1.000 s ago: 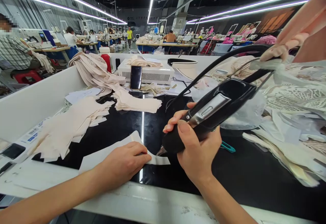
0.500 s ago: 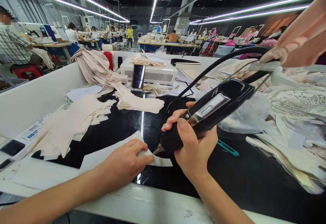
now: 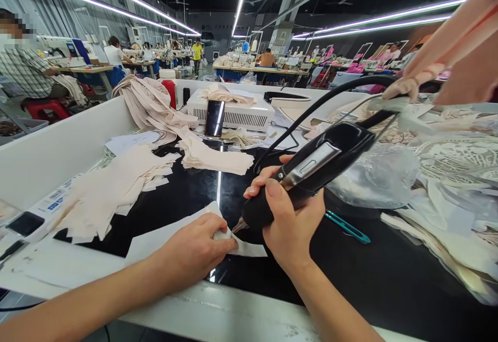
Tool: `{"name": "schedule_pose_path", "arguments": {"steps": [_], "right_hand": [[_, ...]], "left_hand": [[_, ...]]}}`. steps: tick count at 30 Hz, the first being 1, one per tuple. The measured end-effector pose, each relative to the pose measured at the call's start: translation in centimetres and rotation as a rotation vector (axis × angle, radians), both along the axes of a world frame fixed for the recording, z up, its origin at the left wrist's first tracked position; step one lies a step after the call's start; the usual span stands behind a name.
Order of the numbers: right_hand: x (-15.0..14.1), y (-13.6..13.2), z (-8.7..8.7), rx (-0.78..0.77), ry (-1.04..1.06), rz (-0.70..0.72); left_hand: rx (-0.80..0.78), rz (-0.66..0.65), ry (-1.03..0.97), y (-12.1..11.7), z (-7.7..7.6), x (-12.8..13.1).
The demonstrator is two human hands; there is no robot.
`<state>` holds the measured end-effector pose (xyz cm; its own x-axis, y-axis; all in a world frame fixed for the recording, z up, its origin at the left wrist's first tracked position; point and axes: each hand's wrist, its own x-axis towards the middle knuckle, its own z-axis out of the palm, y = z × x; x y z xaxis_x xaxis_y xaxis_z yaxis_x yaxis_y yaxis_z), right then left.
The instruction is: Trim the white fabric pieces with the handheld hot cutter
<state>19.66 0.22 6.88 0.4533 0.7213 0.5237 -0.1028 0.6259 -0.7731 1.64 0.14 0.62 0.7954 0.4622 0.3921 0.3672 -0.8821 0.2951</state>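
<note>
My right hand (image 3: 286, 220) is wrapped round a black corded cutting tool (image 3: 307, 173), its metal tip down on a pale fabric strip (image 3: 171, 233) lying on the black glossy table (image 3: 350, 274). My left hand (image 3: 194, 248) lies on that strip with fingers curled, pressing it down just left of the tool tip. The tool's black cable (image 3: 322, 104) arcs up and right. A teal clip (image 3: 346, 226) lies on the table right of my right hand.
Beige fabric pieces (image 3: 112, 186) are piled at left, lace and clear plastic (image 3: 447, 176) at right. A white box (image 3: 229, 112) with a phone (image 3: 215, 118) leaning on it stands behind. Another person's hand (image 3: 424, 80) reaches in at the upper right. Workers sit at far tables.
The view shifted slightly. My right hand and the tool slid a little left along the strip, and my left hand's fingers closed up toward the tip.
</note>
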Motion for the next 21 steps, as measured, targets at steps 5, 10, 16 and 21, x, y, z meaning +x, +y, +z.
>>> {"name": "schedule_pose_path", "arguments": {"steps": [5, 10, 16, 21], "right_hand": [[-0.2, 0.4, -0.1, -0.047, -0.054, -0.025], [0.9, 0.4, 0.1, -0.121, -0.035, -0.065], [3.8, -0.1, 1.1, -0.223, -0.240, -0.207], [6.3, -2.2, -0.2, -0.193, -0.302, -0.494]], "left_hand": [[-0.006, 0.020, 0.018, 0.0, -0.3, 0.2], [-0.001, 0.052, 0.060, 0.6, -0.1, 0.9], [0.041, 0.095, 0.177, 2.9, 0.8, 1.7], [0.094, 0.055, 0.249, 4.0, 0.7, 2.3]]}}
